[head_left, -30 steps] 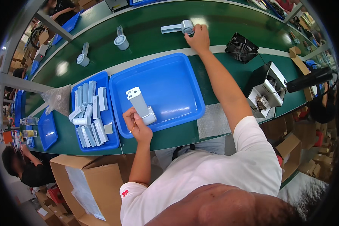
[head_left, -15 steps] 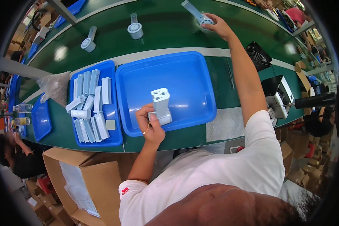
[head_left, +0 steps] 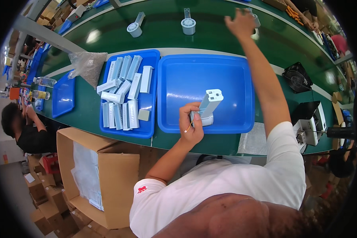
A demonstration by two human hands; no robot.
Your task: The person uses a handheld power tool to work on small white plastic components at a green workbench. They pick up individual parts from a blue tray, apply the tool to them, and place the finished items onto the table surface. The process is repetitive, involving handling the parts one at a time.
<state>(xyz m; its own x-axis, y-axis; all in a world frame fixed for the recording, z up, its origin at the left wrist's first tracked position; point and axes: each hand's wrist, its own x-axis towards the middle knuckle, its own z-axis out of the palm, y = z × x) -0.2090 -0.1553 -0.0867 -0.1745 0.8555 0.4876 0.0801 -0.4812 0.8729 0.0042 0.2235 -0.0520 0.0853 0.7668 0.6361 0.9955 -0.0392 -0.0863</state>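
Head view: left hand (head_left: 192, 123) is grasping one pale-blue unit (head_left: 211, 104) above the blue tray's (head_left: 226, 75) near edge; right hand (head_left: 242, 25), fingers splayed, is hovering beside one round-headed unit (head_left: 257, 20) near the belt's (head_left: 158, 33) far edge.

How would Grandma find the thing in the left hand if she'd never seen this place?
Find the green workbench, then the wider blue tray, right of the tray of pale casings. Over that wider tray, the left hand grips a pale blue part. Unlike the similar parts on the green belt, it is held up, its white end with dark openings showing.
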